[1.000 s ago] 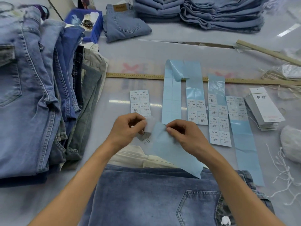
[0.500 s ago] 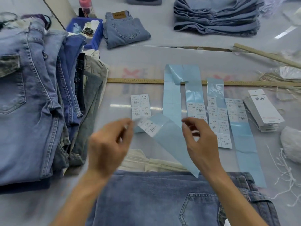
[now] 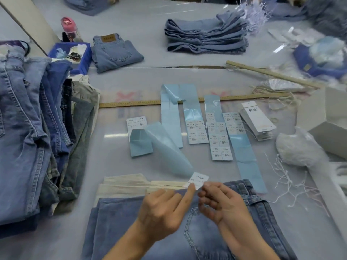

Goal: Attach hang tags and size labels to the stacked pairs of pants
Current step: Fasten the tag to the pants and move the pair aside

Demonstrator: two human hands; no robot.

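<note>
The one camera sat on my head and looked forward and down, close over my hands (image 3: 189, 205) and the bench (image 3: 187, 79).

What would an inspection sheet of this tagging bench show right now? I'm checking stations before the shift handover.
Surface: grey table, wooden ruler across it.
Job's things: blue denim pants nearest the person; white size sticker over them; pale blue sticker backing strips; white hang tag stack.
Clutter: loose white strings, blue plastic bin, pink-capped bottle.
Hands: left hand touches the sticker with a straight forefinger; right hand pinches it.
Cables: nothing seen.
Surroundings: upright jeans pile at left, folded denim stack behind.
</note>
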